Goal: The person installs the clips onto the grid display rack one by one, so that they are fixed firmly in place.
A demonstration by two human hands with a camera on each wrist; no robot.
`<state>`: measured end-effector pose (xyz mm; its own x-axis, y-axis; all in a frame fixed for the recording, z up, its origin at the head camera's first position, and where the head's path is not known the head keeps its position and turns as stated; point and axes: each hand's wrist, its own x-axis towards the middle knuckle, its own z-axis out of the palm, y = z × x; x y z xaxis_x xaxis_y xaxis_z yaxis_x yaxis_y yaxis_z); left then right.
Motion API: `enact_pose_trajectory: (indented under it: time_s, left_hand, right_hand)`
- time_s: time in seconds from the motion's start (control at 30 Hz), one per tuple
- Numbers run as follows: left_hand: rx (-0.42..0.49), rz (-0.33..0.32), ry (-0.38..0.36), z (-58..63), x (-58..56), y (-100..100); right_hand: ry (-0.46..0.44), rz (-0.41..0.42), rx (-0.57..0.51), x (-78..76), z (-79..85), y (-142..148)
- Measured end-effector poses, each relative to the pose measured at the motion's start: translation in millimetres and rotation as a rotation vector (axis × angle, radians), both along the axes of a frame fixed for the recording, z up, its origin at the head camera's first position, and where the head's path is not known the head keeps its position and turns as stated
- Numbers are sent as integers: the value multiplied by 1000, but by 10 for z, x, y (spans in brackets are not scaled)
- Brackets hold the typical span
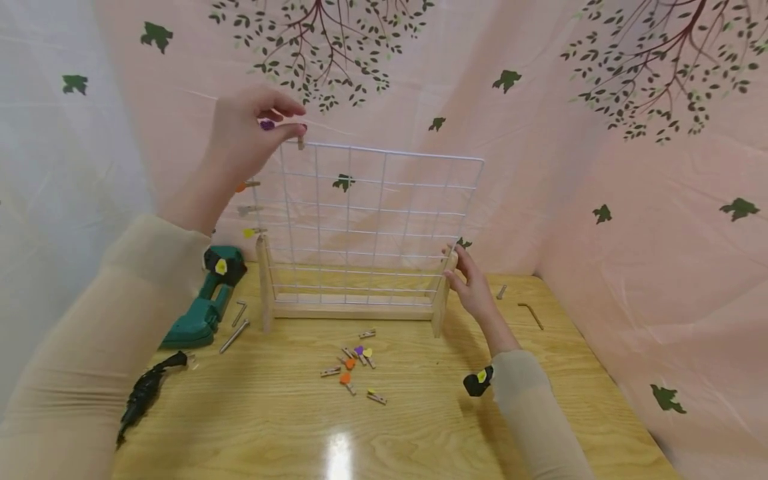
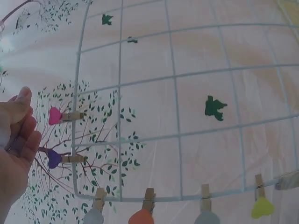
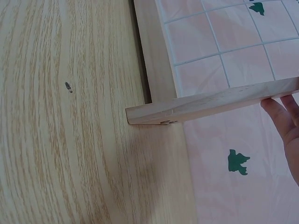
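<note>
A white wire grid (image 1: 366, 183) stands upright in a wooden stand (image 1: 354, 312). Near its upper left corner is my left hand (image 1: 243, 130), fingers loosely bent. In the left wrist view a small gap separates that hand from a clothespin with a pink heart (image 2: 55, 115), clipped on the grid's edge. Beside it sits a clothespin with a purple heart (image 2: 54, 159). Grey, orange and yellow heart clothespins (image 2: 141, 216) line the adjoining edge. My right hand (image 1: 474, 287) holds the stand's right upright (image 3: 224, 100) between thumb and fingers.
Several loose heart clothespins (image 1: 350, 363) lie on the wooden table (image 1: 270, 413) before the stand. To the left are a green power drill (image 1: 207, 307), a bolt (image 1: 235, 336), a hex key (image 1: 239, 312) and a black cable (image 1: 147, 393). Another hex key (image 1: 531, 315) lies right.
</note>
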<state>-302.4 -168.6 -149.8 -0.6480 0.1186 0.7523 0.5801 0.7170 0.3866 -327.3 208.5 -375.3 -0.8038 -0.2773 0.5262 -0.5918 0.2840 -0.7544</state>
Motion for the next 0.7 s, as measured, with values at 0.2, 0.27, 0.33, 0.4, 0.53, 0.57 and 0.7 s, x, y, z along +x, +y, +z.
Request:
enact_pose_trajectory:
  time_s: [0.2, 0.27, 0.33, 0.4, 0.53, 0.57, 0.7]
  left_hand:
    - [-81, -93, -16, -430, 238, 94]
    - [-123, -137, -53, -671, 292, 140]
    - [-151, -189, -89, -960, 326, 199]
    - [-178, -238, -149, -1276, 351, 260]
    - [-209, -287, -314, -1884, 403, 350]
    - [-211, -294, -362, -2017, 421, 365]
    - [-216, -332, -488, -2460, 475, 399]
  right_hand:
    - [1, 15, 10, -7, -22, -23]
    - [19, 18, 20, -8, -26, -31]
    - [28, 12, 28, -3, -27, -29]
    - [30, 5, 31, 4, -28, -22]
    - [25, 6, 29, 7, -24, -2]
    - [26, 8, 27, 6, -22, 4]
    - [31, 8, 23, 1, -8, 32]
